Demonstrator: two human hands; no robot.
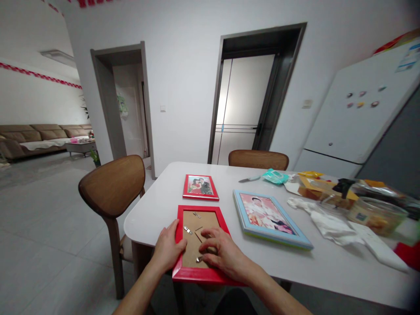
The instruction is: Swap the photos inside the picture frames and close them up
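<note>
A red picture frame (201, 274) lies face down at the table's near edge, its brown backboard (190, 258) showing. My left hand (169, 247) holds the frame's left side, the thumb over the rim. My right hand (225, 253) is above the right part of the backboard, fingers bent and apart, with nothing visible between them. By its thumb sits a small metal clip (199, 259). Another metal clip (187, 229) is on the left of the board, and a third clip (196, 215) is near the top. My right fingers partly cover a support flap in the middle.
Behind is a smaller red picture frame (201, 197) with a couple's photo. To the right lie a blue picture frame (278, 214), a knife (250, 179), a teal packet (274, 176), crumpled tissue (336, 225) and a clear tub (376, 214). Wooden chairs (113, 186) flank the white table (151, 205).
</note>
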